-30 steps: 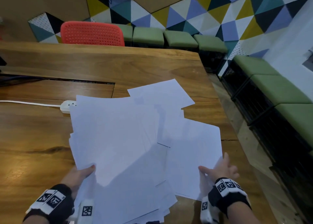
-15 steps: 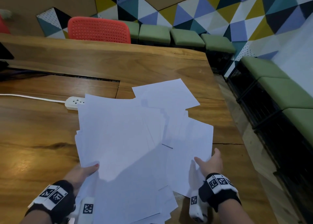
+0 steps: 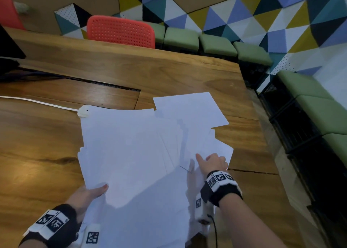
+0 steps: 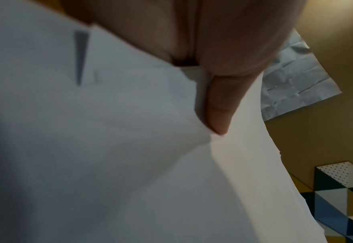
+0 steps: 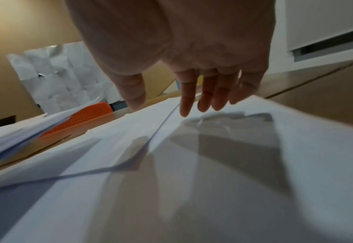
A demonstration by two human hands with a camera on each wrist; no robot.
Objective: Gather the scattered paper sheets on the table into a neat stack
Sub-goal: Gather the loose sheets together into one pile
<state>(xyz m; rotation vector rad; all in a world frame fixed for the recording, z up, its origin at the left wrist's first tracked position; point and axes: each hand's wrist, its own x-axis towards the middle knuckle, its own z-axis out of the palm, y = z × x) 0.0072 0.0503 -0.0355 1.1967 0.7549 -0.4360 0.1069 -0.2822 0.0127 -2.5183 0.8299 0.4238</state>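
A loose fan of white paper sheets (image 3: pixel 135 154) lies spread on the wooden table (image 3: pixel 150 73), overlapping at odd angles. My left hand (image 3: pixel 90 193) grips the near left corner of the pile, thumb on top and fingers hidden beneath. In the left wrist view the thumb (image 4: pixel 219 111) presses into the paper sheets (image 4: pixel 109 164). My right hand (image 3: pixel 212 160) is over the right part of the pile with fingers straight. In the right wrist view its fingertips (image 5: pixel 185 108) point down at the paper sheets (image 5: pixel 213 180); whether they touch is unclear.
A white power strip (image 3: pixel 84 111) with its cable lies at the pile's far left corner. A dark slot (image 3: pixel 75 78) crosses the table behind it. A red chair (image 3: pixel 120 31) and green benches (image 3: pixel 217 45) stand past the far edge. The table's right edge (image 3: pixel 262 135) is close.
My right hand has let go of the pile's right edge and moved left and forward over the sheets. The right-hand sheets have slid in toward the rest. My left hand keeps its grip.
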